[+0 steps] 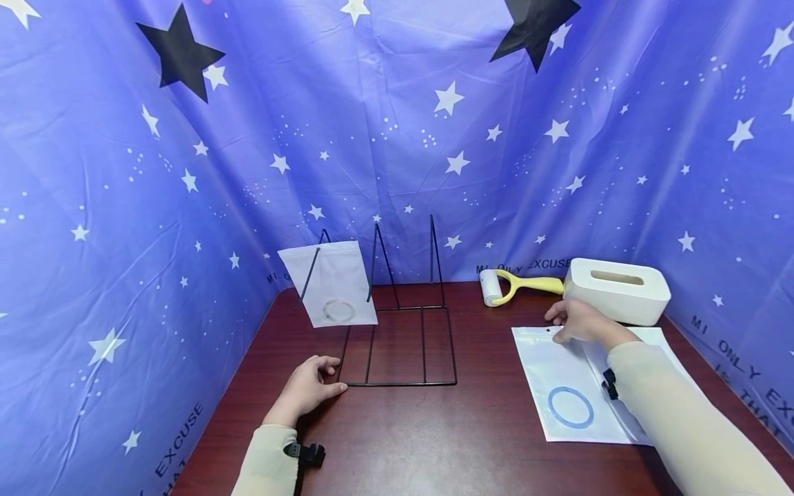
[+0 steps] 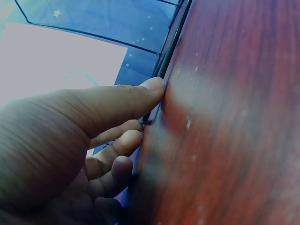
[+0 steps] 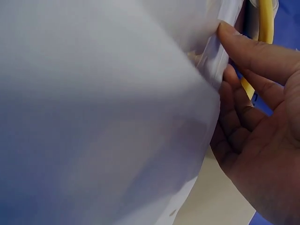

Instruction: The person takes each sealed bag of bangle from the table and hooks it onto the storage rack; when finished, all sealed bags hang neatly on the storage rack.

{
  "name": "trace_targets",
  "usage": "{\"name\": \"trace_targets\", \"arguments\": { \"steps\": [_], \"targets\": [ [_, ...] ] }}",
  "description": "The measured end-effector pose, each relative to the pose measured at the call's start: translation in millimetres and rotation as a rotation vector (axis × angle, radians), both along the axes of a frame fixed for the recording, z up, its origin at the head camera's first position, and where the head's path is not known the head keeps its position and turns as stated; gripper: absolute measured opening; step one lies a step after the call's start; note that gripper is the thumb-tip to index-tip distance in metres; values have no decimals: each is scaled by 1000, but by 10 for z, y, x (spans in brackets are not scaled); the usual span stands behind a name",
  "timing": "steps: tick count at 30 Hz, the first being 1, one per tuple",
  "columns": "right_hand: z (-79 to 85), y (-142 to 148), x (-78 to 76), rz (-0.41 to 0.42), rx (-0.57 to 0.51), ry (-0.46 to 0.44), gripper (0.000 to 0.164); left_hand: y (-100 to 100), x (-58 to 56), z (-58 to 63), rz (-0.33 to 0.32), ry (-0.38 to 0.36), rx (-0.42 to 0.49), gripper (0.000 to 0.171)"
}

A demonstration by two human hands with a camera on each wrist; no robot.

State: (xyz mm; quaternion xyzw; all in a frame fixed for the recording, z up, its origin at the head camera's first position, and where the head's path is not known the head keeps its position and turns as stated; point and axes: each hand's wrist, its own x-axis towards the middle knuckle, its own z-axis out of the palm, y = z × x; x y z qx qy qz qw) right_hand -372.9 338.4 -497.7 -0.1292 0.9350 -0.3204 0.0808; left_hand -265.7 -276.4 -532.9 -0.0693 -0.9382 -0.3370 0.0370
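At the front left corner of a black wire rack [image 1: 397, 384], my left hand [image 1: 308, 387] holds the base wire between thumb and fingers. A white pouch [image 1: 335, 275] with a pale ring showing through it stands upright in the rack's left slot. On the right, my right hand [image 1: 577, 322] pinches the top edge of a flat white zip pouch [image 1: 536, 365], near its hang hole. A blue ring [image 1: 593, 413] shows through that pouch's lower part. The right wrist view has the thumb [image 3: 248, 49] on the pouch edge, with the fingers curled behind it.
Another white pouch [image 1: 653, 336] lies partly hidden under my right forearm. Behind it stands a white tissue box [image 1: 620, 306], with a yellow-handled lint roller [image 1: 533, 283] to its left. Starry blue cloth [image 1: 397, 138] surrounds the dark red wooden table [image 1: 434, 441].
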Motion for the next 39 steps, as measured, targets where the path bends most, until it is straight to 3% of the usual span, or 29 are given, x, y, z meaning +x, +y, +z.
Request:
{"name": "trace_targets", "arguments": {
  "steps": [9, 18, 27, 39],
  "targets": [
    [9, -143, -25, -17, 1, -25, 25, -5, -5, -13, 3, -9, 0, 48],
    [118, -343, 10, 59, -94, -6, 8, -4, -2, -20, 8, -19, 1, 47],
    [186, -410, 49, 45, -148, 23, 10, -10, 9, -14, 11, -13, -15, 47],
    [351, -305, 327, 9, -173, 104, 19, 5, 14, -3, 17, -21, -18, 47]
  ]
}}
